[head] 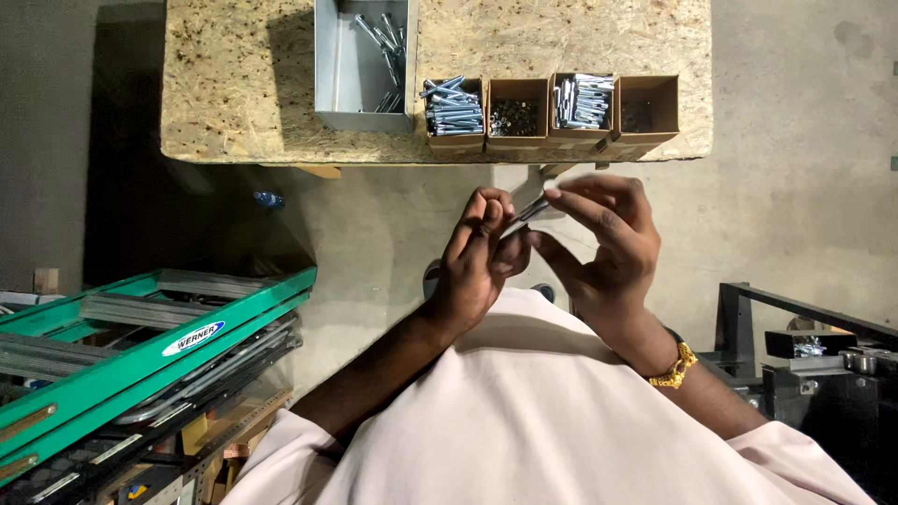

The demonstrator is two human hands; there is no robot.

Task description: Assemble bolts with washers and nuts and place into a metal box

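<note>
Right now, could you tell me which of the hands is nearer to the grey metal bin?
Left. The left hand is below the grey metal bin, slightly to its right; the right hand is farther right.

open gap below table [234, 84] — ladder [140, 355] left

Chipboard workbench [234, 84] over concrete floor [786, 187]

A small metal bolt [531, 211], grey and shiny, is held between the two hands in front of the chest, just below the table edge. It lies tilted, one end lower at the left, the other higher at the right. Most of it is covered by the fingers, so only a short middle part shows and its head cannot be made out.
</note>
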